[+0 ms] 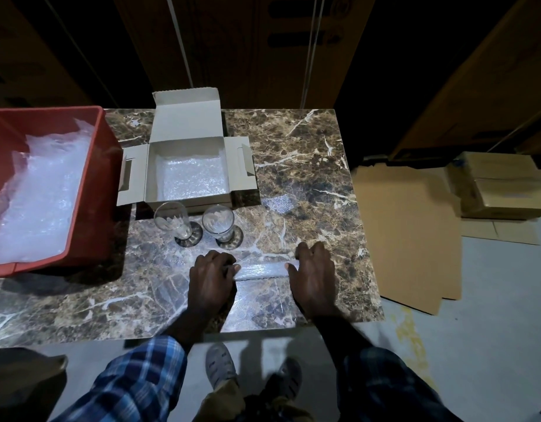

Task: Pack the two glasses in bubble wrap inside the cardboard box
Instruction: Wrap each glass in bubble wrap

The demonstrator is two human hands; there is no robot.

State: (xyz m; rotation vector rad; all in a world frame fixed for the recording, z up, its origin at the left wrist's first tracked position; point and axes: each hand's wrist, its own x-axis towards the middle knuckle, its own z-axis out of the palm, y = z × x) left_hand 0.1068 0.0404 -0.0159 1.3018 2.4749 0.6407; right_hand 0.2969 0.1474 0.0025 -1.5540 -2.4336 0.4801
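From the head camera, the left hand (213, 277) and right hand (313, 274) each grip one end of a rolled-up fold of the bubble wrap sheet (261, 269) lying on the marble table (309, 153). Two glasses (196, 222) stand upright just beyond, in front of the open cardboard box (187, 169), which is lined with bubble wrap.

Two clear footed glasses (171, 220) (218, 222), upright, side by side, apart, just in front of the box (186, 172). Box grey-white, open, flaps spread, bubble wrap lining its floor. Wrap sheet (260, 271) flat, nearer than the glasses, its far edge rolled up.
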